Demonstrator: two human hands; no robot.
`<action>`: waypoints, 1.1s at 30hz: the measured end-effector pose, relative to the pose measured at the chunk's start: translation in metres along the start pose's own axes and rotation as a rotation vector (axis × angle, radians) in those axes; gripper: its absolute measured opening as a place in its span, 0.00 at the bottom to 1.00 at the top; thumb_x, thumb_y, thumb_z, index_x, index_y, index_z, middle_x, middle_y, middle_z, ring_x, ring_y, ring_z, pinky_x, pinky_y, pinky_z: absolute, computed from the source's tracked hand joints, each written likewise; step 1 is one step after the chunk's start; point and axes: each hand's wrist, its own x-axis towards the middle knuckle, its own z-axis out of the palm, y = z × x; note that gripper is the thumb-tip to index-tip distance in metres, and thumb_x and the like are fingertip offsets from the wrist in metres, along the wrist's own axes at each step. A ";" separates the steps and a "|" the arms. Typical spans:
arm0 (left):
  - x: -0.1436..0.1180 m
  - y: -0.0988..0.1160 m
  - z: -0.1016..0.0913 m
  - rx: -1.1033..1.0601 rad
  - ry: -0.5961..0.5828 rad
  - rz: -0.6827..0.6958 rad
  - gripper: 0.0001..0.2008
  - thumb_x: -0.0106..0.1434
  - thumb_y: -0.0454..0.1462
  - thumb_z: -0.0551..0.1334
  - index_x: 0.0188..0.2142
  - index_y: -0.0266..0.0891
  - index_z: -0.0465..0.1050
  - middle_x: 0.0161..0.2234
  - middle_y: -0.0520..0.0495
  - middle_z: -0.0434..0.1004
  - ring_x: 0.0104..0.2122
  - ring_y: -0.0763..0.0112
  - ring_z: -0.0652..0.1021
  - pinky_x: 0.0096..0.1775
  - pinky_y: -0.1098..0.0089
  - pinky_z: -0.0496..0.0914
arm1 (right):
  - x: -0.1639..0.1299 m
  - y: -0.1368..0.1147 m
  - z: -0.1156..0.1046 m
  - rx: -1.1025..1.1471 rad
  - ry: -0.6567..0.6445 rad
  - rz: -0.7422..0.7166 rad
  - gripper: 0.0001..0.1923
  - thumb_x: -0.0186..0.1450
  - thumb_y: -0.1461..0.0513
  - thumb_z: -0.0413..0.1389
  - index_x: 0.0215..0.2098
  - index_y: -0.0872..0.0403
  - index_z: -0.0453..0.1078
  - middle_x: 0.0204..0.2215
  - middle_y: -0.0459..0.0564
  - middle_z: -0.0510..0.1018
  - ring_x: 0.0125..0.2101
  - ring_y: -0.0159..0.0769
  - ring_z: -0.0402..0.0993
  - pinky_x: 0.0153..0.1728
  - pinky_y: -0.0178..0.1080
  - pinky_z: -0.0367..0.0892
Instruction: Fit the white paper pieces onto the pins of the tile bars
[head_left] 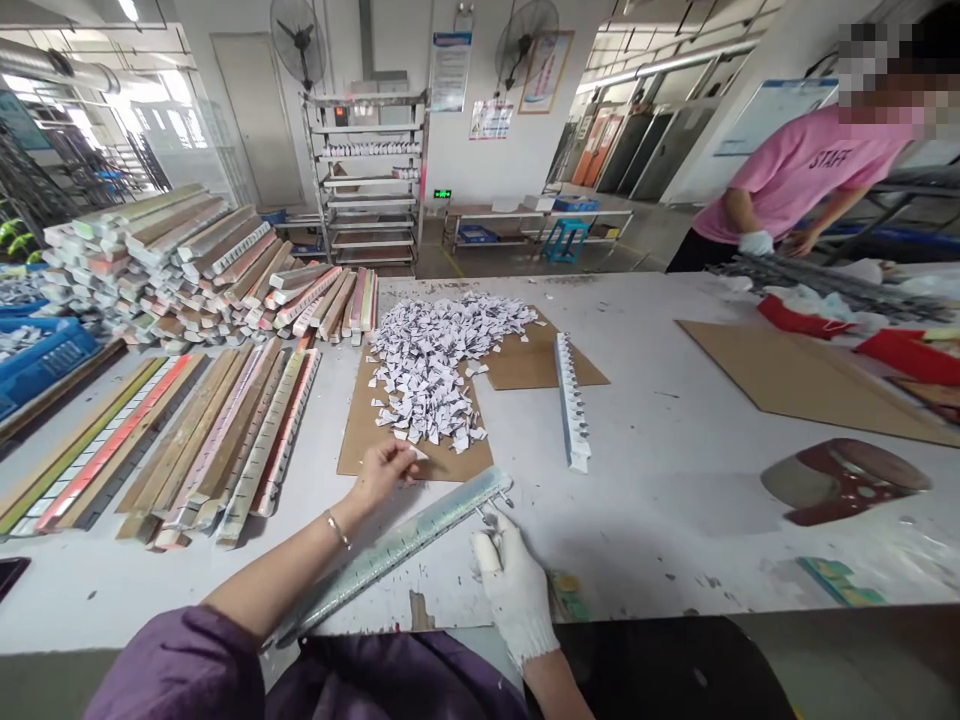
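My bare left hand [384, 472] is closed in a pinch at the near edge of a heap of small white pieces [439, 365], with one small white piece [414, 453] at its fingertips. In a white knit glove, my right hand [514, 575] is closed at the far end of a greenish slotted bar [405, 545]. Small pins or clips stick out of the bar there, partly hidden by the fingers. The bar slants from the table edge up between my hands. Farther right lies another slotted bar [571, 400], lined with white pieces.
Wooden slotted bars [217, 430] lie in rows on the left, before a tall stack of bars [165, 265]. Cardboard [352, 430] lies under the heap. A reddish-brown round container [844, 480] stands at right. A co-worker in a pink shirt [806, 165] leans over the far right.
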 end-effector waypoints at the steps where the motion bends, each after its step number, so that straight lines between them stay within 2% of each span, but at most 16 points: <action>1: -0.015 0.007 0.009 -0.118 -0.058 -0.021 0.21 0.66 0.53 0.60 0.38 0.36 0.76 0.30 0.46 0.80 0.26 0.70 0.76 0.32 0.69 0.72 | -0.003 -0.014 -0.001 0.031 -0.031 -0.015 0.29 0.68 0.50 0.49 0.64 0.52 0.63 0.31 0.45 0.80 0.30 0.39 0.79 0.34 0.39 0.73; 3: -0.042 0.020 0.024 -0.391 -0.178 -0.096 0.23 0.59 0.56 0.67 0.35 0.36 0.75 0.29 0.48 0.77 0.24 0.74 0.73 0.31 0.71 0.69 | -0.008 -0.039 -0.005 0.082 -0.098 -0.032 0.28 0.69 0.50 0.49 0.64 0.50 0.62 0.29 0.43 0.80 0.28 0.37 0.78 0.33 0.37 0.73; 5: -0.062 0.031 0.032 -0.518 -0.249 -0.141 0.24 0.56 0.55 0.70 0.33 0.35 0.74 0.25 0.53 0.72 0.23 0.77 0.70 0.30 0.72 0.66 | -0.009 -0.056 -0.010 0.053 -0.173 -0.056 0.21 0.70 0.52 0.47 0.56 0.50 0.70 0.27 0.43 0.79 0.24 0.34 0.75 0.28 0.35 0.70; 7: -0.074 0.036 0.033 -0.444 -0.260 -0.089 0.22 0.59 0.54 0.69 0.35 0.36 0.74 0.24 0.55 0.69 0.24 0.76 0.69 0.31 0.72 0.65 | -0.010 -0.060 -0.014 -0.076 -0.224 -0.107 0.17 0.69 0.55 0.46 0.43 0.51 0.74 0.24 0.44 0.78 0.22 0.33 0.73 0.25 0.34 0.65; 9: -0.080 0.037 0.030 -0.293 -0.247 0.024 0.19 0.60 0.51 0.69 0.37 0.37 0.74 0.26 0.54 0.69 0.27 0.74 0.69 0.32 0.72 0.64 | -0.012 -0.056 -0.017 -0.200 -0.225 -0.170 0.14 0.66 0.58 0.48 0.37 0.52 0.74 0.22 0.45 0.77 0.22 0.34 0.72 0.26 0.35 0.64; 13: -0.086 0.041 0.023 -0.034 -0.221 0.208 0.11 0.64 0.44 0.66 0.34 0.38 0.74 0.28 0.52 0.71 0.29 0.73 0.70 0.33 0.71 0.64 | -0.022 -0.044 -0.018 -0.215 -0.163 -0.257 0.16 0.69 0.58 0.46 0.41 0.52 0.76 0.26 0.47 0.79 0.27 0.36 0.74 0.32 0.36 0.66; 16: -0.091 0.051 0.020 -0.002 -0.267 0.262 0.12 0.71 0.43 0.59 0.35 0.39 0.76 0.30 0.49 0.75 0.31 0.71 0.73 0.37 0.70 0.67 | -0.031 -0.043 -0.021 -0.208 -0.138 -0.288 0.18 0.72 0.55 0.45 0.41 0.51 0.76 0.29 0.48 0.80 0.30 0.36 0.75 0.34 0.36 0.66; 18: -0.095 0.055 0.020 -0.097 -0.314 0.187 0.16 0.71 0.46 0.58 0.33 0.38 0.75 0.30 0.48 0.75 0.30 0.71 0.74 0.37 0.70 0.69 | -0.035 -0.045 -0.024 -0.213 -0.161 -0.313 0.17 0.72 0.56 0.46 0.38 0.51 0.75 0.31 0.48 0.81 0.31 0.36 0.76 0.34 0.36 0.66; 22: -0.102 0.051 0.023 -0.426 -0.421 -0.149 0.21 0.64 0.54 0.64 0.32 0.37 0.70 0.25 0.53 0.69 0.23 0.76 0.69 0.28 0.72 0.67 | -0.038 -0.047 -0.030 -0.283 -0.208 -0.371 0.15 0.71 0.59 0.46 0.35 0.51 0.74 0.29 0.46 0.80 0.29 0.34 0.75 0.33 0.35 0.64; 27: -0.107 0.045 0.028 -0.455 -0.322 -0.161 0.21 0.59 0.52 0.70 0.30 0.36 0.70 0.26 0.55 0.67 0.22 0.80 0.68 0.26 0.75 0.64 | -0.037 -0.042 -0.030 -0.406 -0.251 -0.407 0.12 0.68 0.56 0.51 0.33 0.50 0.75 0.28 0.48 0.79 0.29 0.36 0.72 0.32 0.35 0.64; 29: -0.109 0.047 0.030 -0.518 -0.319 -0.235 0.20 0.58 0.50 0.71 0.28 0.36 0.70 0.23 0.56 0.68 0.21 0.80 0.68 0.26 0.75 0.64 | -0.038 -0.041 -0.030 -0.417 -0.275 -0.411 0.11 0.67 0.54 0.53 0.34 0.49 0.76 0.28 0.48 0.80 0.29 0.36 0.71 0.32 0.35 0.64; 33: -0.113 0.051 0.031 -0.664 -0.330 -0.399 0.18 0.55 0.47 0.73 0.28 0.37 0.70 0.20 0.56 0.70 0.19 0.79 0.68 0.25 0.74 0.67 | -0.039 -0.042 -0.034 -0.478 -0.272 -0.360 0.13 0.68 0.54 0.52 0.35 0.48 0.77 0.27 0.49 0.79 0.28 0.36 0.70 0.32 0.35 0.63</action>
